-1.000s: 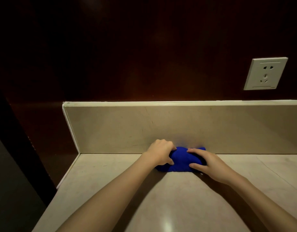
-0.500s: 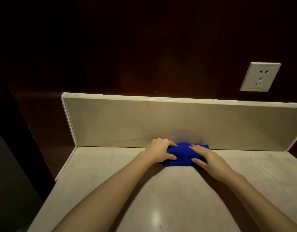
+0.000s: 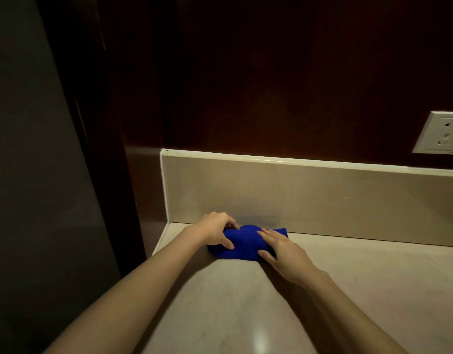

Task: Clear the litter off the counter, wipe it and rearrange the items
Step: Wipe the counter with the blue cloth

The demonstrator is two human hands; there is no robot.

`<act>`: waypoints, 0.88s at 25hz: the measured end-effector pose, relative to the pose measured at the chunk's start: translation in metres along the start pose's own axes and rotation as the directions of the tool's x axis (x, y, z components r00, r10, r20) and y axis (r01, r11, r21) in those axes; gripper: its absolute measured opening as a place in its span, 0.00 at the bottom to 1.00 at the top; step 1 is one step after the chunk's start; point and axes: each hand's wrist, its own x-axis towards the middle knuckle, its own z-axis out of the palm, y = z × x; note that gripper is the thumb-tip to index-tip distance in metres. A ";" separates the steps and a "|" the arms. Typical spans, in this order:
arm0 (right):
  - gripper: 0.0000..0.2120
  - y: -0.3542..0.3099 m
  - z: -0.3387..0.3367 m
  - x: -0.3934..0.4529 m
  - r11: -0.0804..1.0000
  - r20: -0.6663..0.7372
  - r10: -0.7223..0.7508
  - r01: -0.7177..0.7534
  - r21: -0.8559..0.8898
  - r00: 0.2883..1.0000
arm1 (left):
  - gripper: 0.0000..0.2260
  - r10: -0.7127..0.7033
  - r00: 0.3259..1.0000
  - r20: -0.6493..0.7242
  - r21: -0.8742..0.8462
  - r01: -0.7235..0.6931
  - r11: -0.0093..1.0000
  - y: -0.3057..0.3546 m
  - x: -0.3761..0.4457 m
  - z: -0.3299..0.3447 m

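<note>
- Since the earlier frames the blue cloth (image 3: 246, 242) and both hands have slid leftward along the foot of the backsplash (image 3: 309, 198), ending near its left end; the wall socket (image 3: 441, 135) now sits at the far right edge of the view.
- The cloth lies bunched on the counter (image 3: 246, 302), its far edge against or just short of the backsplash; which one is hard to tell.
- The left hand (image 3: 215, 229) grips the cloth's left end, fingers curled over the top and thumb pressed into the near side.
- The right hand (image 3: 281, 247) lies on the cloth's right end with fingers mostly straight and close together, thumb stretched along the near edge, pressing down rather than pinching.
- Progress, as a judgement: no litter shows on the visible counter, so clearing looks finished here. Wiping is under way along the strip below the backsplash and has nearly reached the counter's left edge.
- Left to do: probably the nearer part of the counter, then rearranging the items, none of which are in view.
</note>
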 end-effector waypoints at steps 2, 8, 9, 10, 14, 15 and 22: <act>0.26 -0.029 0.010 0.008 0.999 0.004 -0.051 0.051 -0.005 0.999 | 0.20 -0.070 0.997 0.020 0.016 0.070 0.997 -0.023 -0.019 -0.011; 0.26 -0.098 0.037 0.021 0.987 0.025 -0.158 0.158 -0.011 0.987 | 0.23 -0.264 0.965 0.007 0.201 0.257 0.945 -0.061 -0.061 -0.027; 0.26 -0.102 0.040 0.022 0.988 0.021 -0.151 0.151 -0.006 0.988 | 0.22 -0.265 0.964 -0.001 0.263 0.256 0.930 -0.059 -0.063 -0.025; 0.26 -0.104 0.042 0.021 0.990 0.017 -0.140 0.140 -0.001 0.990 | 0.20 -0.260 0.966 -0.017 0.312 0.252 0.916 -0.057 -0.063 -0.021; 0.25 -0.109 0.044 0.018 0.993 0.001 -0.119 0.119 0.017 0.993 | 0.19 -0.222 0.974 -0.047 0.338 0.225 0.914 -0.058 -0.068 -0.011; 0.25 -0.109 0.045 0.018 0.993 -0.011 -0.119 0.119 0.022 0.993 | 0.20 -0.214 0.976 -0.043 0.330 0.216 0.919 -0.060 -0.071 -0.010; 0.25 -0.100 0.044 0.014 0.986 -0.031 -0.157 0.159 0.052 0.987 | 0.18 -0.173 0.984 -0.046 0.172 0.178 0.969 -0.061 -0.089 -0.011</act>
